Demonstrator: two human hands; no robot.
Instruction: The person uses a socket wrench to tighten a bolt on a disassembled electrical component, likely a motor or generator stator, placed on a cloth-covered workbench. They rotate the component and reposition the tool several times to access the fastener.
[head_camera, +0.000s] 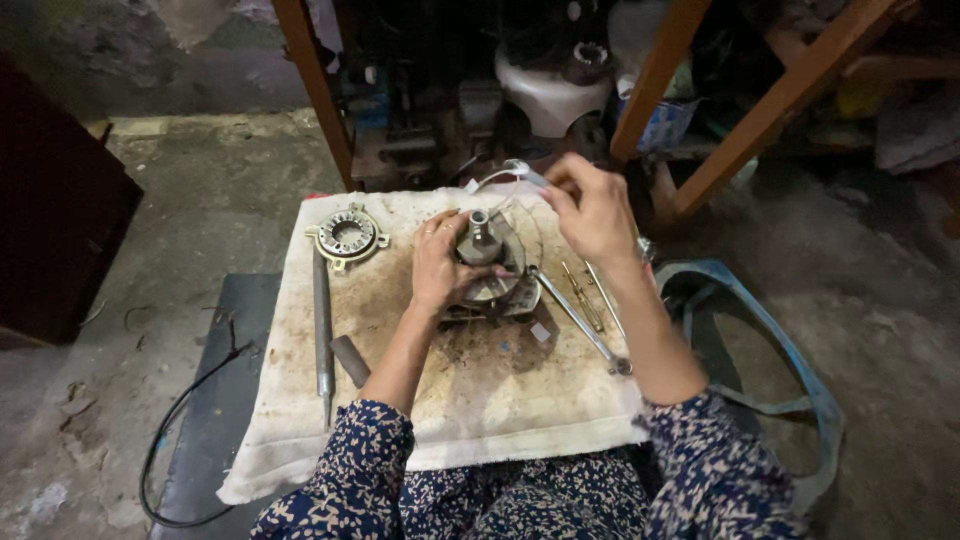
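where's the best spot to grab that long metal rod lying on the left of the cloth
Probably mid-shaft on the long metal rod, coming straight down from above. It lies flat and lengthwise on the white cloth, bare on both sides there; the short dark cylinder crowds its lower end and the ring-shaped metal part sits by its top.

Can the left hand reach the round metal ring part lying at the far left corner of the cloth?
Probably yes. The ring part lies uncovered beside the left hand, with bare cloth between; the hand must first release the motor part.

Left hand (438, 262) curled, right hand (592, 212) pinching.
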